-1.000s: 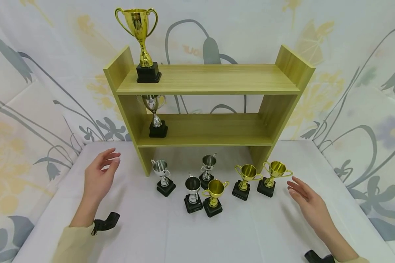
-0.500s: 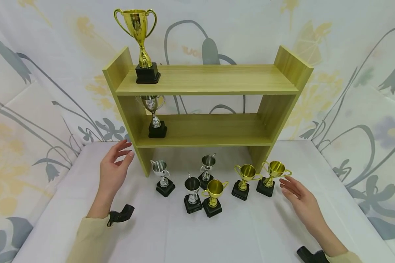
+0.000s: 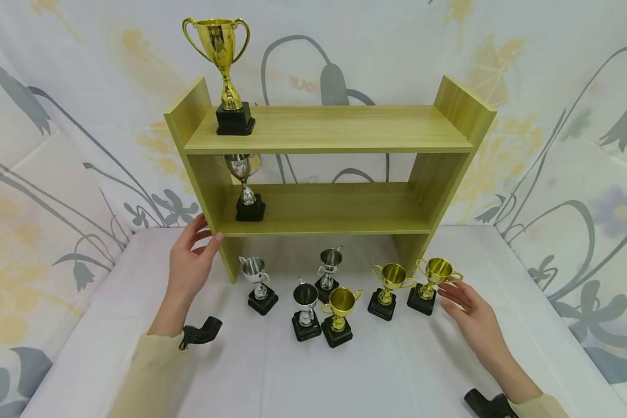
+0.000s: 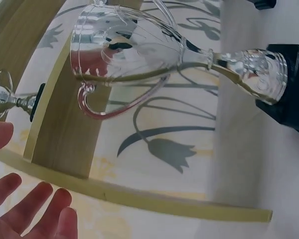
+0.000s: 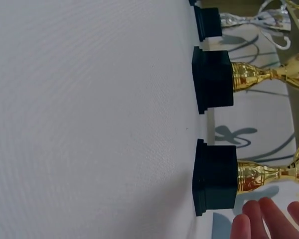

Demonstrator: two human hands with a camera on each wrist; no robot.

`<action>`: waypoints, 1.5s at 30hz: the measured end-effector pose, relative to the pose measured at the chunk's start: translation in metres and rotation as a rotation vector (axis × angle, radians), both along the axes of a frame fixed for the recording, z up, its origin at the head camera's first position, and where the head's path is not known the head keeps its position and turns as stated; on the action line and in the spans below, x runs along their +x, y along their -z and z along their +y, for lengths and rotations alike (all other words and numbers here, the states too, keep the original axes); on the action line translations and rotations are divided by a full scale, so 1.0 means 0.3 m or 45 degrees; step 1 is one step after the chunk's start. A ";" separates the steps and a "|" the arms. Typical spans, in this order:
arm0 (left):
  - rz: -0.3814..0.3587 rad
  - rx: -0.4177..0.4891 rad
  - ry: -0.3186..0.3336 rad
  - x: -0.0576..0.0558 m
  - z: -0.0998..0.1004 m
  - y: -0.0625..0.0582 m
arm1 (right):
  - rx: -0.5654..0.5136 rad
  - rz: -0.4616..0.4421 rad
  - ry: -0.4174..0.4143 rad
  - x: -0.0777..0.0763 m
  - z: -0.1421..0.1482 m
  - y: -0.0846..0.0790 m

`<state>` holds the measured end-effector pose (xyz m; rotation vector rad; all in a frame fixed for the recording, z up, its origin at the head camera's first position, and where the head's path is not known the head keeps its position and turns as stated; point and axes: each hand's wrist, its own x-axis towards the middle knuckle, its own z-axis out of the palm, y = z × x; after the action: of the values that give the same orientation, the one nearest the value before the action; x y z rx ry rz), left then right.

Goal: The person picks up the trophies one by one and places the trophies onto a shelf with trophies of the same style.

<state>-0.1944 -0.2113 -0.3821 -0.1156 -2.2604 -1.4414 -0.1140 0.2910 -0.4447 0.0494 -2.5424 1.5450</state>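
Note:
My left hand (image 3: pixel 190 264) is beside the shelf's left side panel, fingers loosely bent and fingertips right at its outer edge. In the left wrist view that panel (image 4: pixel 139 201) runs past the fingers (image 4: pixel 32 204). Inside it, on the table, stands a silver trophy cup (image 3: pixel 253 268) on a black base. My right hand (image 3: pixel 472 319) is at the right of the rightmost gold trophy cup (image 3: pixel 439 270), relaxed fingertips overlapping its handle in the head view. The right wrist view shows the fingers (image 5: pixel 276 219) beside that trophy's stem and black base (image 5: pixel 217 178).
A wooden two-tier shelf (image 3: pixel 339 129) stands at the back. It bears a large gold trophy (image 3: pixel 219 43) on top and a silver trophy (image 3: pixel 240 168) below. Between my hands stand two more gold trophies (image 3: pixel 394 274) and two silver ones (image 3: pixel 305 294).
My left hand has moved right and slightly up to the shelf's left panel. My right hand has moved left to the rightmost gold trophy's handle. The trophies have stayed put.

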 end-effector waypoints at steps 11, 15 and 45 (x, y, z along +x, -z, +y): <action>0.055 -0.013 -0.106 -0.033 0.036 0.011 | -0.060 0.001 -0.007 -0.015 -0.026 0.004; 0.042 0.008 -0.132 -0.042 0.044 0.005 | -0.042 0.016 0.025 -0.018 -0.030 0.009; 0.039 0.054 -0.171 -0.069 0.043 -0.011 | -0.073 -0.028 0.140 -0.057 -0.054 -0.005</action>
<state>-0.2150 -0.1983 -0.3789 0.0276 -2.1677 -1.4067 -0.1311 0.2748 -0.4430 -0.1129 -2.4703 1.5838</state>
